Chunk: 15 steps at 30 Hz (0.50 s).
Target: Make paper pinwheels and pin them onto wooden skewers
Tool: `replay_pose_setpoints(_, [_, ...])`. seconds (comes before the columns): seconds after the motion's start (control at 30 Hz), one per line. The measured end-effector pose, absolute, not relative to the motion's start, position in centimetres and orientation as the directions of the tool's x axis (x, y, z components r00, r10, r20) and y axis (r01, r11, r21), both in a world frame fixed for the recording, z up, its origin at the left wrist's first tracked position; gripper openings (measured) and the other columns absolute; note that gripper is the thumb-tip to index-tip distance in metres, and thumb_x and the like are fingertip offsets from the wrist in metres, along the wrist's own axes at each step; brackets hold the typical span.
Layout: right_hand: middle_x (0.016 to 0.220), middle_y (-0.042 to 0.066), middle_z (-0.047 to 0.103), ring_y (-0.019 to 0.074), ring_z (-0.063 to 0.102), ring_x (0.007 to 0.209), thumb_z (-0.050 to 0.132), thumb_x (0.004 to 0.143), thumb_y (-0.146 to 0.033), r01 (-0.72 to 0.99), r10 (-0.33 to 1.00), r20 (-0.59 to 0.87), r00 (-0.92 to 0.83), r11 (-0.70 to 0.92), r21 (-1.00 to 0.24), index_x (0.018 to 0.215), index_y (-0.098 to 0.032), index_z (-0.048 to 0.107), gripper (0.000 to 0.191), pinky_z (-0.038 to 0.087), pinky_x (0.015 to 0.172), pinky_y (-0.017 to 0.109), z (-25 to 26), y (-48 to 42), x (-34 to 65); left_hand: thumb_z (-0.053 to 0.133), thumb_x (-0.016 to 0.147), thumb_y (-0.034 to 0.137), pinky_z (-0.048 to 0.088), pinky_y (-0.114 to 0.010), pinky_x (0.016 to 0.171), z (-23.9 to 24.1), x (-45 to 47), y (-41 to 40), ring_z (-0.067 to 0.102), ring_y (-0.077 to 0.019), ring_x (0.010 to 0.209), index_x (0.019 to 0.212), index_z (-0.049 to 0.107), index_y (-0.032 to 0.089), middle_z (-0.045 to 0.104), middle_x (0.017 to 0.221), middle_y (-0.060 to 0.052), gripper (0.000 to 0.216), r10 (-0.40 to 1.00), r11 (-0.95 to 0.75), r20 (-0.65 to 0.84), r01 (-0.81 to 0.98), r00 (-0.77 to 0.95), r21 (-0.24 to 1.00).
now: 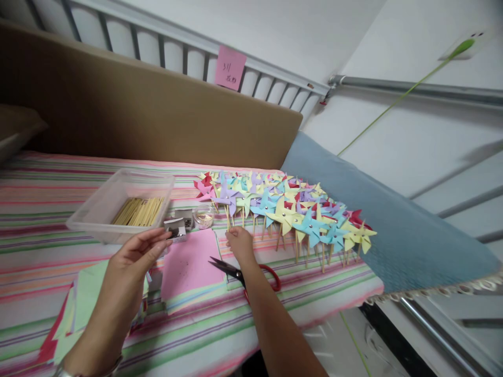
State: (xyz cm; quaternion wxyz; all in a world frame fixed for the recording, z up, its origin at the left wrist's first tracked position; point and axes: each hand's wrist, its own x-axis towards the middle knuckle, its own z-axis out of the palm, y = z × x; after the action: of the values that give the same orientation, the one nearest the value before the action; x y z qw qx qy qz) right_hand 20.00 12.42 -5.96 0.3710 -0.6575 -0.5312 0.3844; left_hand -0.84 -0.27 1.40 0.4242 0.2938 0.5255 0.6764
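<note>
The right hand (240, 244) holds 1 purple pinwheel (226, 197) (left hand (135, 256) near white box (181, 238)).

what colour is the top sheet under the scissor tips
Pink; the sheet shows best in the head view.

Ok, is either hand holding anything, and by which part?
The right hand seems to pinch a purple pinwheel low on its stick; whether the left hand holds anything can't be told.
</note>
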Motion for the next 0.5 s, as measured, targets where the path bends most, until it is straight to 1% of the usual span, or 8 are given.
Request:
replay_pose_setpoints(0.17, [0.072,0.001,0.067,0.0123,0.063,0.054,0.054,0.074,-0.024,0.404,0.983,-0.092,0.156,-0.149,-0.903,0.079,-0.016,0.06,0.011,0.044,0.044,0.018,-5.52,12.32,20.12,0.08,0.062,0.033,0.05,-0.031,0.089,1.53,-0.68,-0.19,0.065,-0.021,0.096,0.097,0.068,0.02,0.072,0.099,-0.005,0.039,0.886,-0.078,-0.06,-0.276,-0.46,0.958])
replay_pose_setpoints(0.4, [0.067,0.0,0.064,0.0104,0.06,0.047,0.055,0.072,-0.018,0.41,0.977,-0.131,0.166,-0.19,-0.892,0.076,-0.015,0.059,0.006,0.043,0.043,0.018,-6.2,12.64,20.29,0.08,0.062,0.034,0.049,-0.034,0.093,1.41,-0.67,-0.19,0.066,-0.0213,0.094,0.098,0.068,0.021,0.072,0.1,-0.005,0.041,0.885,-0.062,-0.076,-0.279,-0.459,0.958])
replay_pose_setpoints(0.5, [0.064,-0.001,0.063,0.0108,0.06,0.046,0.055,0.072,-0.017,0.418,0.974,-0.152,0.165,-0.209,-0.884,0.075,-0.015,0.059,0.005,0.043,0.043,0.019,-6.49,12.76,20.27,0.081,0.062,0.035,0.049,-0.032,0.091,1.33,-0.74,-0.21,0.066,-0.0208,0.094,0.098,0.068,0.022,0.072,0.101,-0.004,0.041,0.885,-0.049,-0.088,-0.28,-0.457,0.959])
